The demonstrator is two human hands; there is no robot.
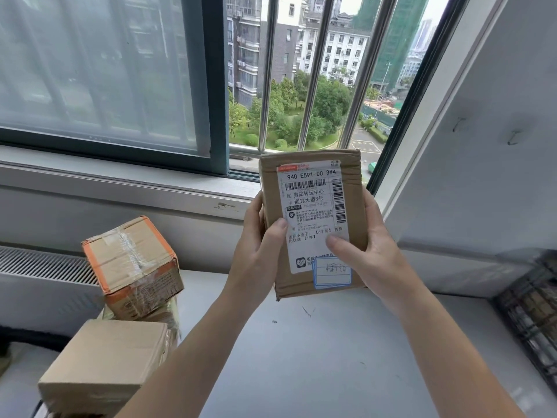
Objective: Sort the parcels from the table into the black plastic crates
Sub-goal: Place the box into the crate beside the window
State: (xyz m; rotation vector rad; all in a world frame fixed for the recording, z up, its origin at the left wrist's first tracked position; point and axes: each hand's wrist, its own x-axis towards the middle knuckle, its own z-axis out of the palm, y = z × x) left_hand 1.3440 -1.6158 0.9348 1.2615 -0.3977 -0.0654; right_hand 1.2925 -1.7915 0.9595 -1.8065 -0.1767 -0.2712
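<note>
Left hand (pixel 258 247), right hand (pixel 373 254): two-sided grip, thumbs frontward.

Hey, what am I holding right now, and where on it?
A flat cardboard parcel. The left hand grips its left edge and the right hand its right edge, with both thumbs on the shipping label.

A flat brown parcel (pixel 313 218), white-labelled face toward the viewer, upright above the desk (pixel 316 357); orange-edged box (pixel 132 263) and plain box (pixel 105 360) left; black crate (pixel 533 312) right.

Window (pixel 214 86) with metal bars (pixel 316 70); white radiator (pixel 45 267) below it, left.
</note>
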